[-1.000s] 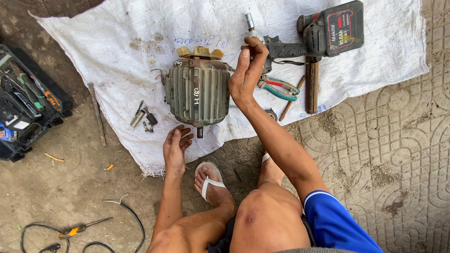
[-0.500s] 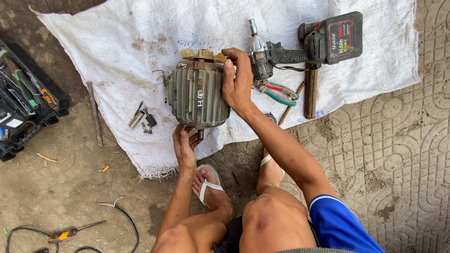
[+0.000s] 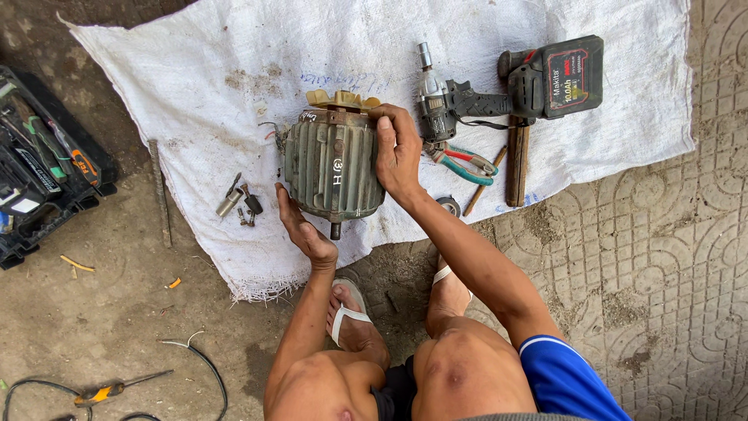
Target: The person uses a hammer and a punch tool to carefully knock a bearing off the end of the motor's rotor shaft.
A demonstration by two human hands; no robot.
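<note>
Here, both hands — left hand (image 3: pixel 302 226), right hand (image 3: pixel 397 152) — clasp the motor (image 3: pixel 331 164).

Black plastic toolbox (image 3: pixel 39 183), left edge of frame: cut off, contents too small to tell. Right hand (image 3: pixel 399 152) hides right side of ribbed grey-green metal motor (image 3: pixel 331 165); underside unseen. Black cable (image 3: pixel 31 386), lower left, runs out of frame. White woven sack (image 3: pixel 195 78) cut at top.

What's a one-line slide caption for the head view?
Both hands, left hand and right hand, grip a ribbed grey-green electric motor on a white woven sack, beside a cordless impact wrench.
</note>
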